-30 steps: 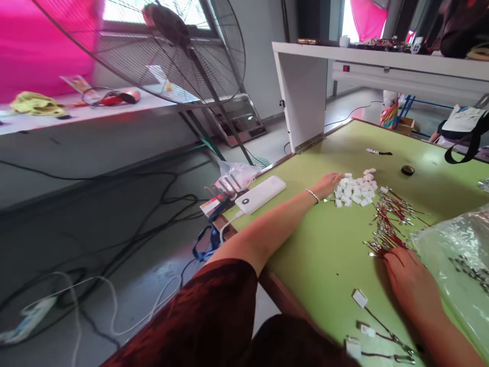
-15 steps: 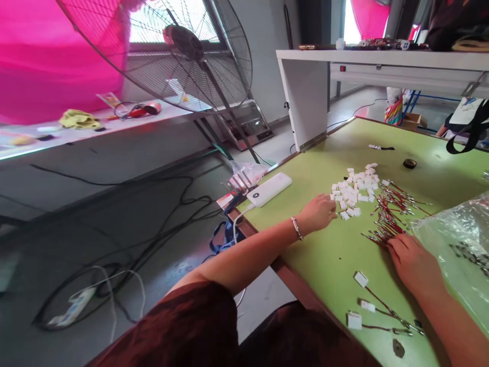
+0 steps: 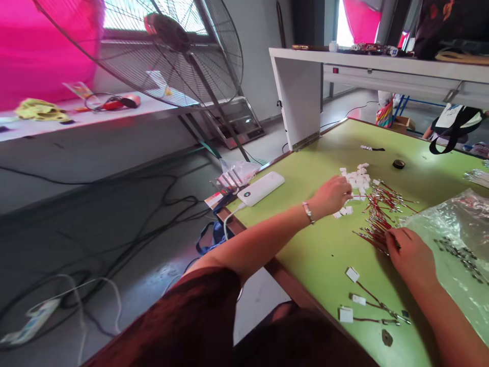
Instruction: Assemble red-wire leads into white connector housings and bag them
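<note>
Partly behind left hand (image 3: 331, 196), white pieces (image 3: 359, 178)

"Where's the light from?"
"Windows (image 3: 344, 30) at eleven and one o'clock, glaring white."
"Shadows?"
"Dim floor (image 3: 139, 308) at eight; soft shade beside the right hand (image 3: 413, 257) at four."
"Glare?"
"Plastic bag (image 3: 468, 221), three o'clock. Edges look stretched."

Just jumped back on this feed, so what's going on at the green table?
A person is working with both bare hands at a green table. The left hand is at the small white blocks; whether it grips one is unclear. The right hand is at the near end of the red wires. Nearer the person lie three wired blocks. A clear plastic bag lies to the right.
</note>
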